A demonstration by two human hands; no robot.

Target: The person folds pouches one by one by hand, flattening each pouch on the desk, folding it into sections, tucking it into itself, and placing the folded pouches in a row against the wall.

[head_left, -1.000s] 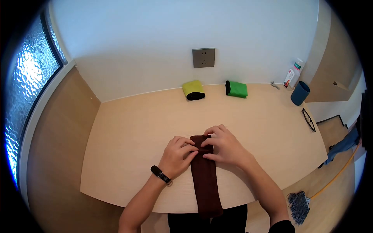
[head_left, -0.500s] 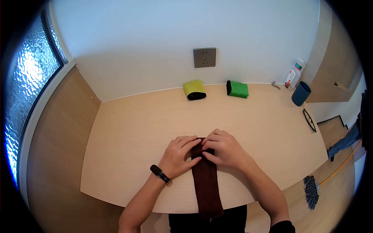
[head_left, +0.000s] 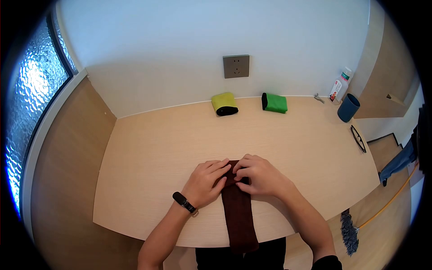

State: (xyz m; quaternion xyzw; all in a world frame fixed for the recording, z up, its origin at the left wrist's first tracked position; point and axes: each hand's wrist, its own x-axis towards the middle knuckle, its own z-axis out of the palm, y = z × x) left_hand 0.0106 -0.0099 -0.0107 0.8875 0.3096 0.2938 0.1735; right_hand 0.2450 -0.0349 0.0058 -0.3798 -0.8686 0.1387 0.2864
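Note:
A long, narrow dark brown folded cloth lies lengthwise on the table, its near end hanging over the front edge by my lap. Its far end is turned back on itself in a short fold. My left hand, with a black wristband, holds the left side of this fold, fingertips and thumb on the fabric. At the fold's right side, my right hand pinches the cloth with curled fingers and thumb. Part of the fold is hidden beneath my fingers.
Along the wall sit a yellow-green cloth bundle and a green one. At right are a bottle, a blue cup and glasses. Beyond the table, a person's jeans leg and a grey mop are visible.
The fold at the cloth's far end has shifted slightly toward me, with my right hand's fingers moving down and left. The mop on the floor has moved left and nearer.

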